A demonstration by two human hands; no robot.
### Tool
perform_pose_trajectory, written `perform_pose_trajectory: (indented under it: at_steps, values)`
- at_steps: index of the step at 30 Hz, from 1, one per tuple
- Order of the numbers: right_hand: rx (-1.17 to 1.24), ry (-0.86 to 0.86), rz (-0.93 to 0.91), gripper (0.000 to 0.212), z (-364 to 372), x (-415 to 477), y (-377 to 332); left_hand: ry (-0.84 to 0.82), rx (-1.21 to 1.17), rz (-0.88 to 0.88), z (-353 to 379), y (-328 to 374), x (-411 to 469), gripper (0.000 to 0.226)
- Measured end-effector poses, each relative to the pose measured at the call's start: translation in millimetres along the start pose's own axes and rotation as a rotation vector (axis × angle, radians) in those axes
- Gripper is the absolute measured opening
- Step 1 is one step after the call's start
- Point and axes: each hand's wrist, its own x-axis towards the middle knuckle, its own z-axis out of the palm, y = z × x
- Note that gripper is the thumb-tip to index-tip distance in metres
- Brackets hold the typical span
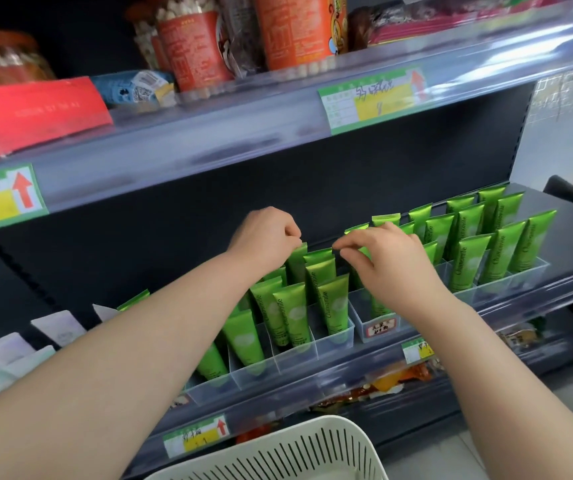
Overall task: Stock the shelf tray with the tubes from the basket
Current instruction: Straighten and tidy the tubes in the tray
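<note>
1. Glossy green Chamomile tubes (333,303) stand in the clear shelf tray (334,342), caps down and crimped ends up, leaning slightly back.
2. My left hand (264,233) pinches a back-row tube (295,265) at its crimp.
3. My right hand (392,258) pinches the neighbouring tube (319,255) likewise.

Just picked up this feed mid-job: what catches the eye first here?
Rows of green tubes stand in the clear tray on the middle shelf. At centre, the left hand and right hand pinch tube tops in the back row. A white basket sits at the bottom edge.
</note>
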Motion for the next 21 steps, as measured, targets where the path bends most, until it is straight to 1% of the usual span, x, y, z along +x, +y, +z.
perform_pose_trajectory:
  at_steps: [2,6,10,12,17,21]
  values:
    - [0.068,-0.023,0.035,0.019,-2,14,0,0.011,-0.007,-0.011,0,-4,4,0.013]
    - [0.034,-0.137,0.021,0.023,-1,45,-1,-0.037,0.026,-0.047,1,-5,13,0.022]
    - [-0.019,-0.322,0.024,0.020,5,67,-2,-0.112,0.084,-0.095,3,-3,19,0.021]
    - [-0.039,-0.373,0.015,0.019,8,71,-2,-0.127,0.113,-0.106,4,-2,21,0.020]
    - [-0.070,-0.430,-0.007,0.018,17,73,0,-0.137,0.176,-0.133,9,-3,25,0.021]
    - [-0.078,-0.389,0.003,0.020,21,73,3,-0.094,0.176,-0.109,16,1,27,0.022]
